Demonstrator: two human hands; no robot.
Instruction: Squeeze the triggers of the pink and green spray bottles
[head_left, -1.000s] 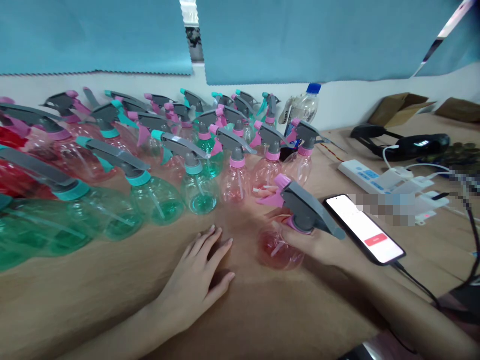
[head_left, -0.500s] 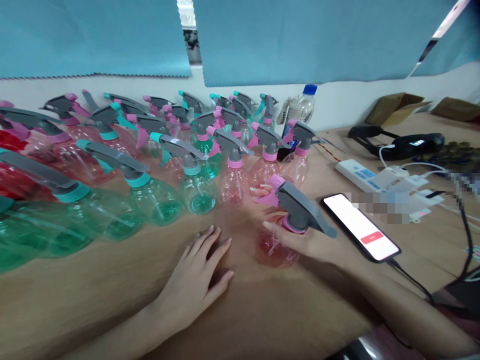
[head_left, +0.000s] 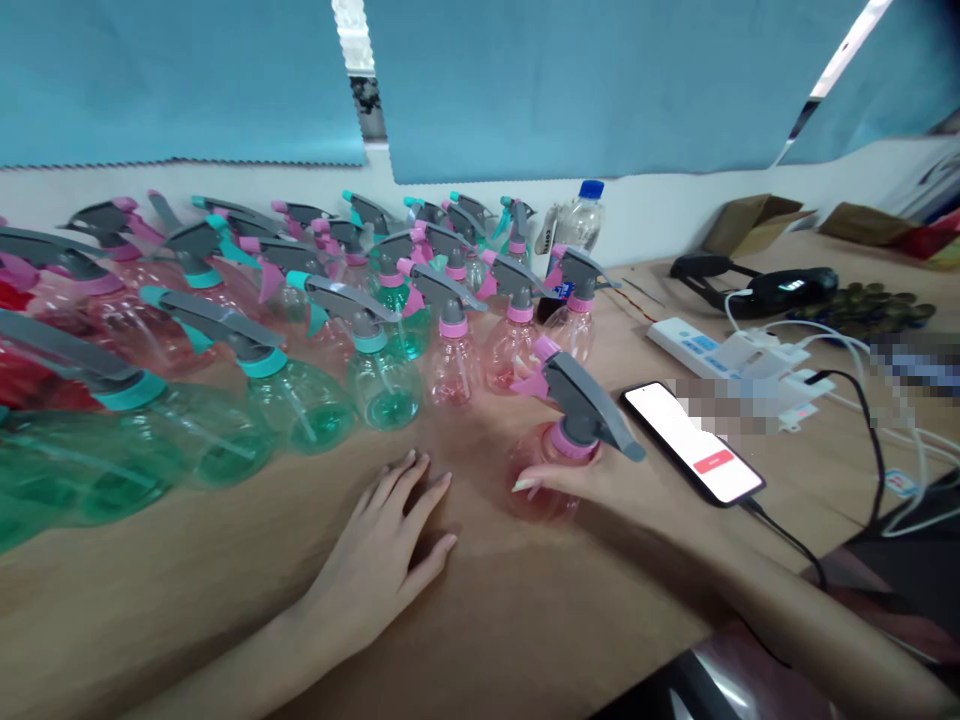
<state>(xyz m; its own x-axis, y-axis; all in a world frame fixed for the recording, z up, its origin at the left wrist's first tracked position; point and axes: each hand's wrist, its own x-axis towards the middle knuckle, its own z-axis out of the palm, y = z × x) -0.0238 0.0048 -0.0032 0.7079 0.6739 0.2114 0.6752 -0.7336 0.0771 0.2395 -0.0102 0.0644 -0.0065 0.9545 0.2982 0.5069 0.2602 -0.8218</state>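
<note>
My right hand [head_left: 581,480] is wrapped round the body of a pink spray bottle [head_left: 544,455] with a grey and pink trigger head, upright at the table's front. The thumb crosses the near side; the other fingers are mostly hidden behind the bottle. My left hand [head_left: 390,545] lies flat on the wooden table [head_left: 480,620], fingers spread, holding nothing. Just beyond the hands stand a clear pink spray bottle [head_left: 454,370] and a green spray bottle [head_left: 386,390] with a turquoise collar.
Rows of pink and green spray bottles [head_left: 304,410] fill the left and back. A lit phone [head_left: 690,440] lies right of my right hand, with a power strip [head_left: 690,350] and cables behind it. A blue-capped bottle [head_left: 589,215] stands near the wall.
The view has shifted slightly to the right. My right hand's fingers, seen earlier near the pink trigger, are now mostly hidden behind the bottle. My left hand stays flat on the table.
</note>
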